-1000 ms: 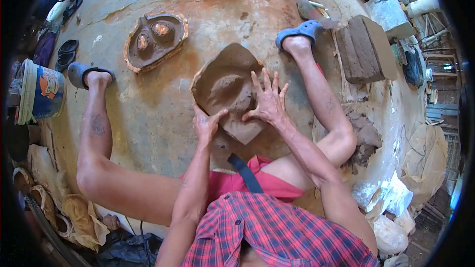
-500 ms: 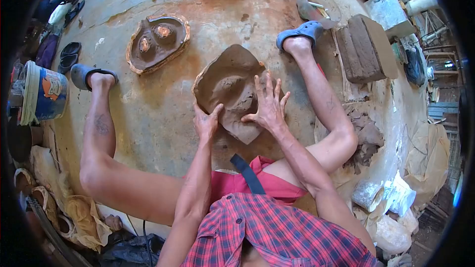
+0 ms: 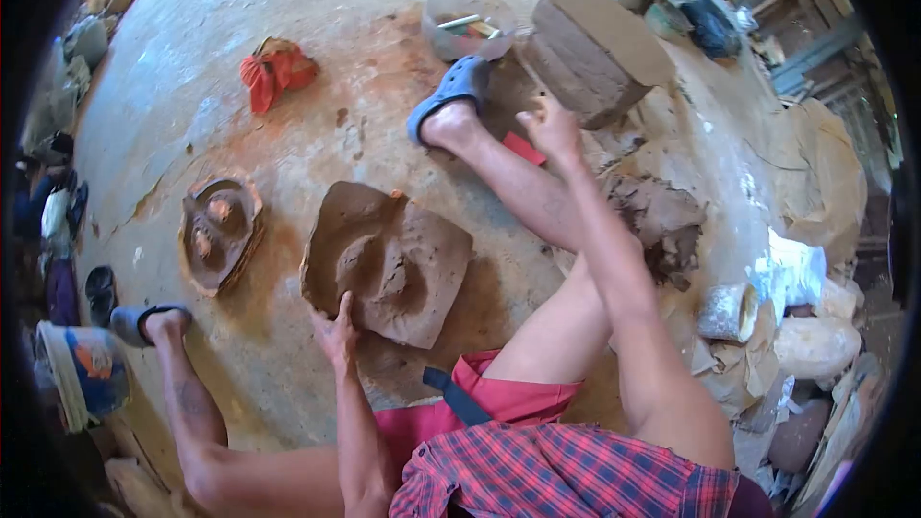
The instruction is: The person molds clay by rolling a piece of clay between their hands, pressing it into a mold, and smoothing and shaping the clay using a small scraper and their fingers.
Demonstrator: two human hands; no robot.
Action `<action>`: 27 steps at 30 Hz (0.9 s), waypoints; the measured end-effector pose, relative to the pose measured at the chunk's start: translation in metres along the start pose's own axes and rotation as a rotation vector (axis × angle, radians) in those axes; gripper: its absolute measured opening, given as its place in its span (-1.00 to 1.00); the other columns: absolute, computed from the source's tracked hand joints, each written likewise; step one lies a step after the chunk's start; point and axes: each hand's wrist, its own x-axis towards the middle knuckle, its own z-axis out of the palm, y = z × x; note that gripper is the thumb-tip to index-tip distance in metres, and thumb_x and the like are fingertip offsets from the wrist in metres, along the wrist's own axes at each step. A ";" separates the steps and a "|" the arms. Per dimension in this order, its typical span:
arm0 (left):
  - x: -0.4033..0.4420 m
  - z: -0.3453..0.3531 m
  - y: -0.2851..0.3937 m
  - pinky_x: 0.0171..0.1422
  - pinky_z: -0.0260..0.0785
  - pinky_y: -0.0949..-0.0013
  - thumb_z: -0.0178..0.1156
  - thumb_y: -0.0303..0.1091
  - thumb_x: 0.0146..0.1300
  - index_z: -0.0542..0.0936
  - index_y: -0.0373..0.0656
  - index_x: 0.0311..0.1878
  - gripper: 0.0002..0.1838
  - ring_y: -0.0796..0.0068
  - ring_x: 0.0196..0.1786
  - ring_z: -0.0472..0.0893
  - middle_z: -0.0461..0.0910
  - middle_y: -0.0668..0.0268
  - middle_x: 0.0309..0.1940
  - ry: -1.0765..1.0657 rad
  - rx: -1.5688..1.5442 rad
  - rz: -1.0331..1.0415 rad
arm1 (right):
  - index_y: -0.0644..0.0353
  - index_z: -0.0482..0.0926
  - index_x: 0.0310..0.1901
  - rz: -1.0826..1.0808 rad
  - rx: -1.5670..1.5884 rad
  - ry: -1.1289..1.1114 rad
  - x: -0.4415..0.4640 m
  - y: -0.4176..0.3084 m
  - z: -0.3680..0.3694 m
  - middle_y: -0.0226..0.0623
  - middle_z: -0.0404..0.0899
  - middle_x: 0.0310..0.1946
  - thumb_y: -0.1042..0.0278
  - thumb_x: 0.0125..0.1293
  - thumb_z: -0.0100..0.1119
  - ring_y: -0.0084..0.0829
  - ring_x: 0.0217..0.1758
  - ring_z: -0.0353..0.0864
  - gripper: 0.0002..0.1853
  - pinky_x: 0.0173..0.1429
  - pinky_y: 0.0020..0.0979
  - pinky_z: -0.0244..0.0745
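A mould lined with a brown wet clay slab (image 3: 436, 259) rests on the floor between my legs, its clay pressed into hollows and raised humps. My left hand (image 3: 334, 334) grips its near left edge, thumb on the clay and fingers along the outer side. Raised over my lower leg, my right hand (image 3: 554, 131) has its fingers curled near the large clay block (image 3: 604, 53). Whatever those fingers hold, if anything, is too small to make out. A flat red item (image 3: 524, 148) lies below that hand, partly hidden by my leg.
A second mould (image 3: 219, 251) with two humps sits to the left. Farther off are a red cloth bundle (image 3: 276, 75) and a clear bowl (image 3: 432, 27) with sticks inside. Clay scraps (image 3: 660, 216) lie right of my knee. A bucket (image 3: 59, 364) stands far left.
My right hand has left the clay slab and moved up and right toward the clay block. My left hand stays on the mould's edge. The head view has swung to the right.
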 end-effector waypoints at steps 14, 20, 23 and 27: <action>0.043 -0.030 0.043 0.15 0.55 0.27 0.56 -0.21 0.19 0.64 -0.25 0.22 -0.43 0.40 0.00 0.73 0.78 0.16 -0.03 -0.059 0.097 0.226 | 0.12 0.66 -0.02 0.065 -0.592 -0.363 0.058 0.106 0.067 0.07 0.71 0.04 0.35 0.18 0.35 0.11 0.14 0.68 -0.69 0.24 0.01 0.58; 0.019 -0.024 0.035 0.11 0.57 0.17 0.55 -0.12 0.17 0.66 -0.29 0.04 -0.49 0.19 -0.07 0.78 0.79 0.06 -0.14 0.121 0.266 0.146 | 0.16 0.67 -0.27 0.034 -0.179 0.213 0.053 0.053 0.028 0.05 0.76 -0.15 0.28 0.24 0.37 0.07 -0.07 0.77 -0.85 -0.02 0.00 0.63; -0.016 -0.021 0.008 0.14 0.56 0.10 0.56 0.04 0.11 0.63 -0.32 0.00 -0.38 0.04 -0.05 0.76 0.76 -0.05 -0.16 0.183 0.381 0.092 | 0.20 0.63 -0.37 -0.050 -0.082 0.274 0.028 0.002 0.019 0.01 0.71 -0.32 0.17 0.21 0.46 -0.02 -0.22 0.76 -0.72 -0.09 -0.09 0.62; -0.054 -0.033 0.032 0.23 0.51 0.09 0.57 0.16 0.05 0.57 -0.39 0.12 -0.18 -0.04 0.11 0.70 0.70 -0.20 -0.02 -0.203 0.325 -0.363 | 0.23 0.63 -0.38 -0.430 0.206 0.094 -0.028 -0.069 0.062 -0.04 0.68 -0.37 0.26 0.20 0.49 -0.06 -0.24 0.74 -0.76 -0.08 -0.15 0.62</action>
